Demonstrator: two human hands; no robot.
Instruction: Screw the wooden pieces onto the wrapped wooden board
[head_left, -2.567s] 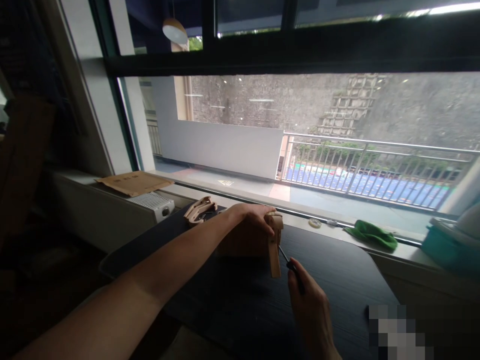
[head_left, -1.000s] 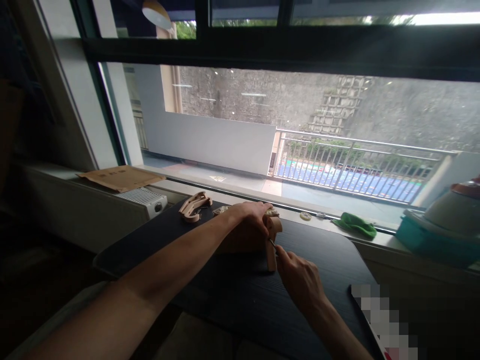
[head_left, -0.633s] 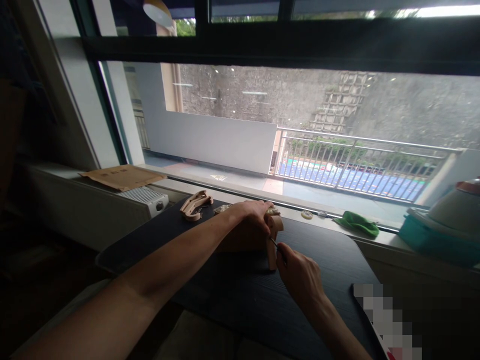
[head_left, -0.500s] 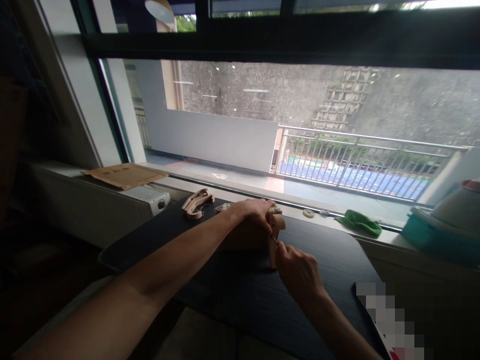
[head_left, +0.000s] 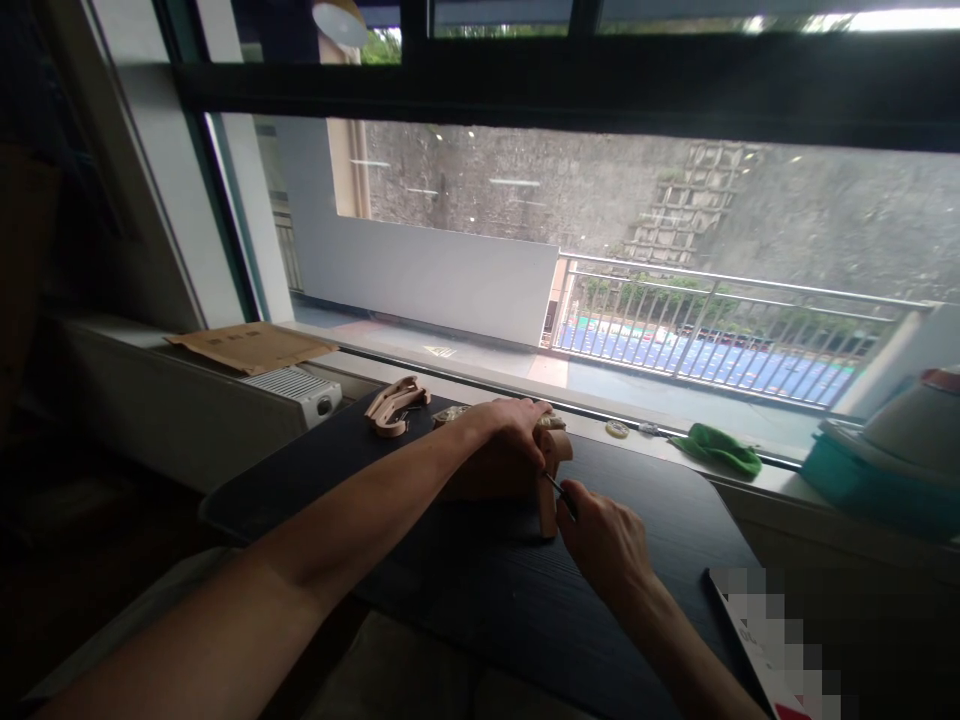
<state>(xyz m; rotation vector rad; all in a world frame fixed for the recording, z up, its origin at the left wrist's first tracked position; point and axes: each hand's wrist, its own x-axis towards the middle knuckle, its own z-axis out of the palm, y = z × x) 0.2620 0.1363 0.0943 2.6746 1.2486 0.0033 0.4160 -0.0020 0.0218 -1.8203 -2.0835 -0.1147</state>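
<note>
My left hand (head_left: 517,428) reaches over a brown wooden box-like piece (head_left: 487,475), its fingers closed around the top of the upright wooden part (head_left: 550,505) at the right end. A curled wooden end (head_left: 559,445) sticks out beside those fingers. My right hand (head_left: 606,535) grips a screwdriver (head_left: 559,489) with a dark handle and thin metal shaft. Its tip meets the upright part just below my left fingers; the exact contact spot is too small to make out. My left forearm hides much of the box-like piece.
Curved wooden pieces (head_left: 394,408) with small dark bits lie at the dark table's (head_left: 480,590) back left. On the windowsill are a tape roll (head_left: 617,429), a green cloth (head_left: 716,450) and a teal container (head_left: 862,470). A cardboard envelope (head_left: 255,346) lies left.
My right hand has drawn slightly right and down, away from the wooden part, so more of the screwdriver shows. My left hand keeps its hold. The view has shifted slightly.
</note>
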